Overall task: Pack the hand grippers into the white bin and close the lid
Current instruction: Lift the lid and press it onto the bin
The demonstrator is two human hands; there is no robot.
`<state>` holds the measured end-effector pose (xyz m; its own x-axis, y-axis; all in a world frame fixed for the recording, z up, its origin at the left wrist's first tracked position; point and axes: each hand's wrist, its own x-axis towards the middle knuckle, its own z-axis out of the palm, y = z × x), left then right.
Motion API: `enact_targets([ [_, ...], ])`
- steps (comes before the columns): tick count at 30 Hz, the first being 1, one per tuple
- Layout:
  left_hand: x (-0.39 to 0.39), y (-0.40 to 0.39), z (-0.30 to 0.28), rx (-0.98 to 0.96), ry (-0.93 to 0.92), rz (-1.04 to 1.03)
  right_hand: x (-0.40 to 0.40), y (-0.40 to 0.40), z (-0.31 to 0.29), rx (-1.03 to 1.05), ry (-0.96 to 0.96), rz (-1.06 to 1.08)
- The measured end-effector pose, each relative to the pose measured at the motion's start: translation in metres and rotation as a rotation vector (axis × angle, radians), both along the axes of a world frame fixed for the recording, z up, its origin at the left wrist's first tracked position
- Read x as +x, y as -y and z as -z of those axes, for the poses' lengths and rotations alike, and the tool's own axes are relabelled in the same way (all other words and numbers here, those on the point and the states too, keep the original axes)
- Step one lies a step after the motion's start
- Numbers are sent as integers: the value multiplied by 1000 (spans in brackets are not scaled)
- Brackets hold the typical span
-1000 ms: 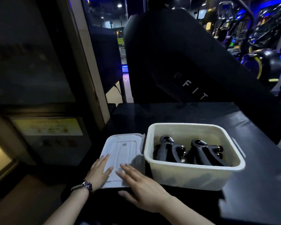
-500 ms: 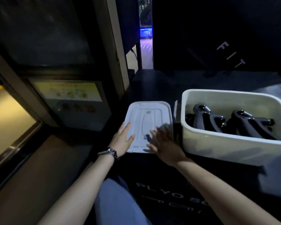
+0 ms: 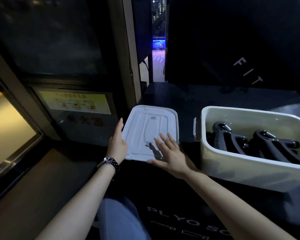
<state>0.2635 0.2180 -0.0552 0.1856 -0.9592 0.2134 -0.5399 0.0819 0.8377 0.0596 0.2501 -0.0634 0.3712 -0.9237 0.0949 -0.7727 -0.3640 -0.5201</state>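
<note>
Between our two hands lies the white lid, flat on the black plyo box, underside ribbing facing up. Our left hand, fingers straight, rests against the lid's left edge; a wristwatch sits on that wrist. Our right hand is spread wide, fingers straight, over the lid's near right corner; we cannot tell whether it touches. To the right of the right hand, well apart from the lid, stands the white bin, uncovered. We note two black hand grippers lying inside it, side by side.
</note>
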Motion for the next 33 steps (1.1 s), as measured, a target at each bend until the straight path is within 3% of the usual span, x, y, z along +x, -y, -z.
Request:
enact_targets([
  [5, 17, 8, -52, -129, -23, -30, 10, 1, -44, -102, -123, -50],
  [12, -10, -4, -144, -409, -91, -15, -10, 6, -111, -588, -294, 51],
  [14, -28, -8, -169, -464, -185, 29, -26, 1, -130, -724, -273, 65],
  [16, -51, -7, -193, -483, -391, 115, -46, -5, -142, -816, -227, 84],
  [19, -88, -3, -218, -481, -612, 281, -81, -17, -162, -766, 52, 82],
  [23, -141, 9, -221, -412, -478, 369, -124, -50, -197, -536, 719, 89],
  [26, -176, 25, -205, -299, -370, 357, -161, -67, -215, -415, 1123, 257],
  [29, -208, 29, -187, -150, -336, 364, -195, -80, -221, -141, 1323, 361],
  [33, -235, 19, -174, -40, -308, 392, -236, -89, -207, 56, 1386, 338],
])
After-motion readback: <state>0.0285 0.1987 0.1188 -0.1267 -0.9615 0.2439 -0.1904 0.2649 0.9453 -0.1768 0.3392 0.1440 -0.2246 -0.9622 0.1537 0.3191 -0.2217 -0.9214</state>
